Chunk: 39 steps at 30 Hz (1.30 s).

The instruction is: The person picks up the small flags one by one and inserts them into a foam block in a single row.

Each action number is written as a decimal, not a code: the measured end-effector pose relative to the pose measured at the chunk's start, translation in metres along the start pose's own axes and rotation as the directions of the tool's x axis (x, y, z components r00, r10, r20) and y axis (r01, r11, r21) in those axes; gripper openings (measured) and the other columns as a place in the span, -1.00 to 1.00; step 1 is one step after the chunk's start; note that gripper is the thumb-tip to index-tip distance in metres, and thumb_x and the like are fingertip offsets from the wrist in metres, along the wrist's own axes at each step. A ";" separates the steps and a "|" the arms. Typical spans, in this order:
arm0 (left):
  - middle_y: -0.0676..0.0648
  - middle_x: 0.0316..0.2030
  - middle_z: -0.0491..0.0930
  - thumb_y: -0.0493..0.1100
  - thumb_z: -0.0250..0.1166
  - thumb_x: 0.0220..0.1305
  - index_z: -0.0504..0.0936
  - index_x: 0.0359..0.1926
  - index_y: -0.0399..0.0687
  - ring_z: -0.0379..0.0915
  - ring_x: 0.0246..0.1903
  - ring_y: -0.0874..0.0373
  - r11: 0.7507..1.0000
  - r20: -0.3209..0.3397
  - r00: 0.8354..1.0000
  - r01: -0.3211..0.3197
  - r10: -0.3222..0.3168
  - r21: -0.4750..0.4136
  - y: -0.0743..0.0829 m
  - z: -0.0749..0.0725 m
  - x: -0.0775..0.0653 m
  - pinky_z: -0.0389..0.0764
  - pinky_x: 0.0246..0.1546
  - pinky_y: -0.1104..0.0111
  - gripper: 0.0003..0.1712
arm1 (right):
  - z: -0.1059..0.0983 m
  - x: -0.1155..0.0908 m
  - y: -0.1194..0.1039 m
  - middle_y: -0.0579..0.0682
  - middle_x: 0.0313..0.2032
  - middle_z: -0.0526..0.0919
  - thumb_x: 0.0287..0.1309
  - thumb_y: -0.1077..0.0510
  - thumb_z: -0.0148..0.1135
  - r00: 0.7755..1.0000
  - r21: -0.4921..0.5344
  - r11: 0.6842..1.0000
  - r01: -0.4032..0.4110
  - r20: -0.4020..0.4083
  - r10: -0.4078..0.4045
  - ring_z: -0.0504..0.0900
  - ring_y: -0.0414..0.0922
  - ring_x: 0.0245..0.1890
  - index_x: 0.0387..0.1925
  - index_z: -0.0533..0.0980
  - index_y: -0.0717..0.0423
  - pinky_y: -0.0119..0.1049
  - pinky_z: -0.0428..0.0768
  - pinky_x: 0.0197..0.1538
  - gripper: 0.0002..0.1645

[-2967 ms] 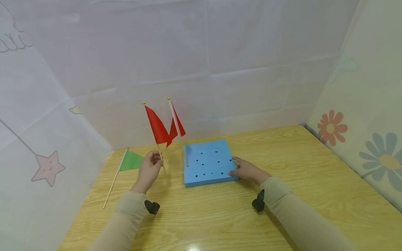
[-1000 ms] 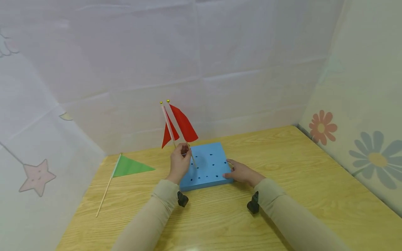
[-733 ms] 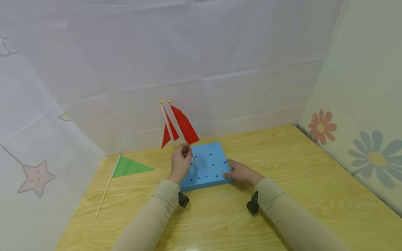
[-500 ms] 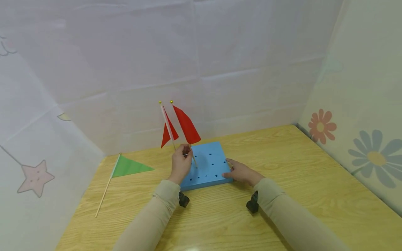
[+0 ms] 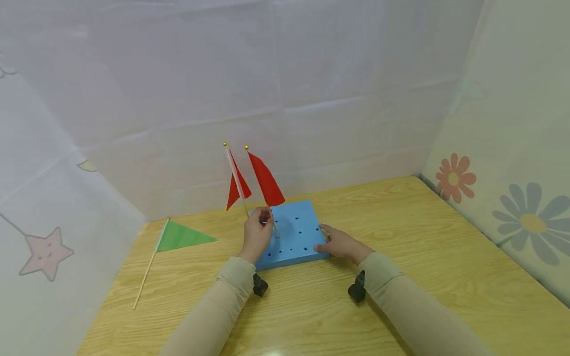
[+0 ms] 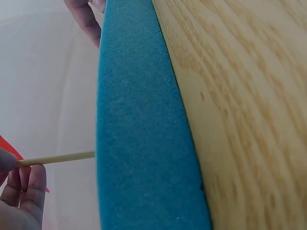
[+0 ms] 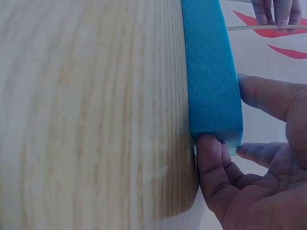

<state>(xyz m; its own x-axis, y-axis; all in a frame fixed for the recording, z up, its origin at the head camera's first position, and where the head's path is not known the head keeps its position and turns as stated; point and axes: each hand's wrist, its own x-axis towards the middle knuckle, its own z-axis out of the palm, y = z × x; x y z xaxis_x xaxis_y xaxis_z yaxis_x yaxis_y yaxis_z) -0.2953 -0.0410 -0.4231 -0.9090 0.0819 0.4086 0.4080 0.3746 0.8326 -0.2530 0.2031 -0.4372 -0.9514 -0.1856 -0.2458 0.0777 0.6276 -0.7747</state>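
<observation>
Red flag, moved onto blue block, rises above left grip pinching its pole

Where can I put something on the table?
Bare table lies right of the right hand, between the sleeves, and between the green flag and left hand. The blue block is crowded on its left: that hand, two red flags.
</observation>
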 end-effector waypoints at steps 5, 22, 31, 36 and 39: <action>-0.23 -0.20 0.62 -0.40 0.22 0.43 0.59 -0.05 -0.34 0.62 -0.14 -0.15 1.000 0.003 1.000 -0.004 0.004 0.012 0.000 -0.001 0.000 0.67 0.00 0.04 -0.87 | 0.000 -0.001 -0.003 0.44 0.27 0.43 0.36 0.08 0.36 1.000 0.000 1.000 0.002 -0.003 -0.002 0.44 0.28 0.28 0.59 0.04 0.30 0.17 0.46 0.25 0.00; -0.24 -0.07 0.59 -0.37 0.30 0.40 0.48 0.13 -0.42 0.57 -0.04 -0.12 0.991 0.133 0.982 0.131 -0.134 0.032 -0.008 -0.003 -0.006 0.64 0.05 0.08 -0.65 | 0.004 -0.002 0.002 0.47 0.36 0.34 0.37 0.09 0.35 1.000 0.043 0.999 -0.011 0.011 0.011 0.35 0.31 0.37 0.60 0.03 0.27 0.18 0.44 0.29 0.00; -0.29 0.06 0.57 -0.30 0.31 0.41 0.40 0.32 -0.46 0.54 0.08 -0.16 0.982 0.186 0.964 0.184 -0.190 0.051 -0.004 -0.010 -0.014 0.59 0.15 0.03 -0.45 | 0.002 -0.001 0.003 0.50 0.40 0.29 0.39 0.08 0.33 1.000 0.031 0.999 0.009 0.018 -0.009 0.31 0.34 0.41 0.61 0.00 0.27 0.19 0.43 0.30 0.00; -0.31 0.08 0.56 -0.27 0.32 0.42 0.39 0.33 -0.43 0.53 0.07 -0.17 0.985 0.207 0.963 0.169 -0.174 0.041 -0.003 -0.019 -0.022 0.58 0.14 0.01 -0.44 | 0.000 -0.002 0.002 0.50 0.37 0.31 0.38 0.09 0.33 1.000 0.021 1.000 0.012 0.012 -0.012 0.32 0.35 0.39 0.60 0.01 0.29 0.20 0.43 0.29 -0.01; -0.33 0.10 0.54 -0.26 0.30 0.44 0.38 0.34 -0.44 0.51 0.07 -0.15 0.987 0.211 0.964 0.156 -0.159 0.032 -0.004 -0.026 -0.026 0.57 0.15 0.01 -0.44 | -0.001 -0.003 0.001 0.50 0.36 0.32 0.38 0.09 0.34 1.000 0.015 1.000 0.013 0.007 -0.013 0.33 0.36 0.38 0.60 0.02 0.30 0.22 0.41 0.30 -0.01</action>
<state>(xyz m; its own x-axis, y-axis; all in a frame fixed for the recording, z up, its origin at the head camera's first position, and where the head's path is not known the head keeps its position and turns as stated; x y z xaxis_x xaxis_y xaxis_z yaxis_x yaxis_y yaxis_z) -0.2709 -0.0686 -0.4279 -0.9595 0.2146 0.1824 0.2583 0.4124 0.8736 -0.2507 0.2050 -0.4362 -0.9501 -0.1994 -0.2401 0.0699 0.6138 -0.7864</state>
